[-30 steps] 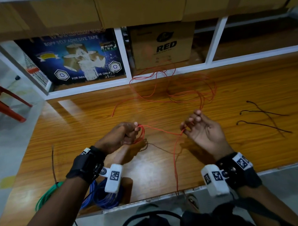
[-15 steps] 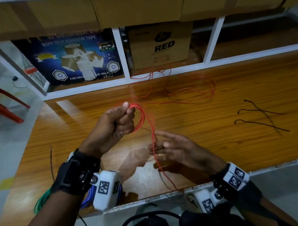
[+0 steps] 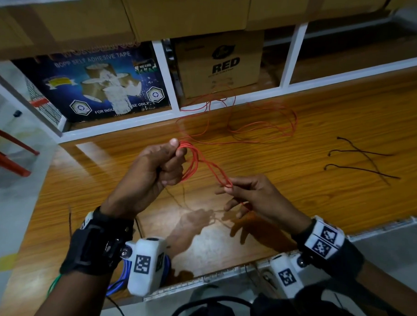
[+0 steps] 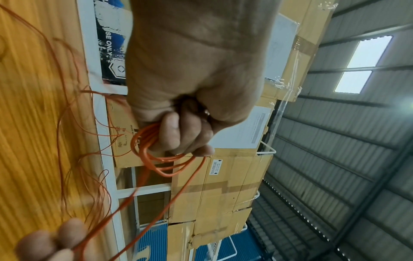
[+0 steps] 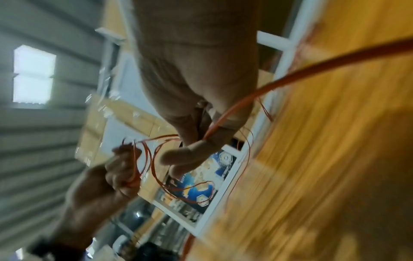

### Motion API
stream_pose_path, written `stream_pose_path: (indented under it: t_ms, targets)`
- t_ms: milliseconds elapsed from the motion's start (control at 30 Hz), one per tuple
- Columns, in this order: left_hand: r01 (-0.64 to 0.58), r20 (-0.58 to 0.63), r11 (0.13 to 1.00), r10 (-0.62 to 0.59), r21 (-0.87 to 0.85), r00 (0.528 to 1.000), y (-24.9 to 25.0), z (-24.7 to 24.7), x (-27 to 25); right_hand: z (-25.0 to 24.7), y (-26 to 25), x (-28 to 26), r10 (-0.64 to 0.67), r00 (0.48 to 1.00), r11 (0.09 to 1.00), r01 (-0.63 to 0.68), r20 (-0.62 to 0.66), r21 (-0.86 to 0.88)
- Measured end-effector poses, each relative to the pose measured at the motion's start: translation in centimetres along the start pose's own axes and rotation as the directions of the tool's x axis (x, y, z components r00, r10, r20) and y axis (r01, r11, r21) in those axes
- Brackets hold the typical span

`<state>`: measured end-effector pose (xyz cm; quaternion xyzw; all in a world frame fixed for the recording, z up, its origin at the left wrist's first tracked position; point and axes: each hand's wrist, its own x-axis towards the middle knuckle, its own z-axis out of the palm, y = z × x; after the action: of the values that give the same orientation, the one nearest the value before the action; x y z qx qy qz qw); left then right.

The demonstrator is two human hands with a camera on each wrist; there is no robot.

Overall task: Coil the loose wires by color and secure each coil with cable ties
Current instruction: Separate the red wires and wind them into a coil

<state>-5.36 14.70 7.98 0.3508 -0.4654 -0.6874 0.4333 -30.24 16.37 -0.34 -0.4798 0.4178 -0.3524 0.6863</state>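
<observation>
While the left hand (image 3: 155, 170) keeps its fingers (image 4: 178, 137) curled tight round a small coil of red wire (image 3: 193, 164) above the table (image 3: 322, 109), the right hand (image 3: 255, 197) pinches a loop of it; slack trails toward the shelf (image 3: 347, 75). Black cable ties (image 3: 361, 160) lie right.

- My left hand (image 3: 155, 170) curls over the red wire (image 3: 197, 164), so I can't count the loops inside it.
- Near left, the blue coil (image 3: 118, 282) and green coil (image 3: 54, 282) sit mostly behind my wrist.
- The right wrist view is smeared; the surface (image 5: 335, 159) is a blur.
- The far cardboard boxes (image 3: 184, 12) are cut off by the top edge.
</observation>
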Motion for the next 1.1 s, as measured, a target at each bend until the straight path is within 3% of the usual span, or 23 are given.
stream_pose_path:
  t_ms: [67,100,167,200,267,300,367,467,600,667,733,833,900,967,1000,1100]
  targets:
    - [0.005,-0.011,0.998,-0.004,0.059,1.000,0.0,0.2,0.0,-0.8,0.3,0.2,-0.087,0.993,0.955,0.059,-0.084,-0.290]
    - [0.009,-0.016,0.996,-0.008,0.091,1.000,-0.1,0.3,0.1,-1.2,0.5,0.4,-0.187,0.978,0.874,0.121,-0.096,-0.470]
    - [0.020,-0.049,0.987,-0.012,0.160,0.999,0.0,0.6,0.2,-1.8,0.7,0.6,-0.383,0.924,0.596,0.264,0.021,-0.759]
    - [0.021,-0.083,0.979,-0.004,0.202,0.997,0.1,0.6,0.3,-2.1,0.8,0.6,-0.428,0.898,0.490,0.321,0.097,-0.811]
    - [0.008,-0.166,0.964,0.037,0.264,0.985,0.6,-0.1,0.7,-2.7,0.8,0.3,-0.480,0.853,0.381,0.415,0.207,-0.826]
    - [0.014,-0.211,0.965,0.044,0.263,0.977,0.8,-0.7,0.9,-3.0,0.7,0.1,-0.506,0.832,0.374,0.450,0.228,-0.811]
    - [0.051,-0.291,0.985,-0.001,0.164,0.957,1.1,-2.5,1.4,-3.8,0.5,-0.5,-0.533,0.828,0.476,0.463,0.173,-0.748]
    - [0.075,-0.354,0.994,-0.096,-0.073,0.930,0.7,-4.9,1.7,-4.5,0.1,-1.4,-0.476,0.879,0.687,0.380,0.011,-0.619]
    - [-0.025,-0.452,0.956,-0.114,-0.291,0.885,0.3,-7.5,1.8,-6.4,1.2,-2.3,-0.343,0.939,0.788,0.266,-0.038,-0.556]
    - [-0.113,-0.511,0.927,-0.093,-0.358,0.855,0.9,-9.1,1.6,-8.0,2.1,-2.9,-0.281,0.960,0.793,0.232,0.000,-0.563]
    - [-0.125,-0.543,0.921,-0.104,-0.368,0.833,1.0,-10.0,1.3,-9.7,3.0,-3.4,-0.228,0.974,0.769,0.174,-0.010,-0.615]
    - [-0.085,-0.547,0.942,-0.113,-0.324,0.829,-0.3,-9.5,1.5,-11.1,3.8,-2.9,-0.202,0.976,0.622,0.061,-0.085,-0.780]
    - [-0.046,-0.515,0.946,-0.134,-0.321,0.847,-1.2,-8.4,2.0,-10.5,2.8,-2.6,-0.060,0.997,0.519,-0.012,-0.050,-0.855]
    - [-0.020,-0.472,0.952,-0.133,-0.305,0.871,-1.9,-7.4,2.4,-9.3,0.8,-2.6,0.111,0.994,0.474,-0.046,0.008,-0.879]
    - [-0.003,-0.452,0.957,-0.135,-0.292,0.882,-2.1,-6.9,2.6,-8.5,-0.4,-2.7,0.117,0.993,0.473,-0.031,0.028,-0.880]
    - [0.031,-0.416,0.966,-0.138,-0.255,0.899,-2.7,-5.7,3.0,-5.3,-3.2,-2.6,-0.095,0.995,0.503,0.040,-0.010,-0.863]
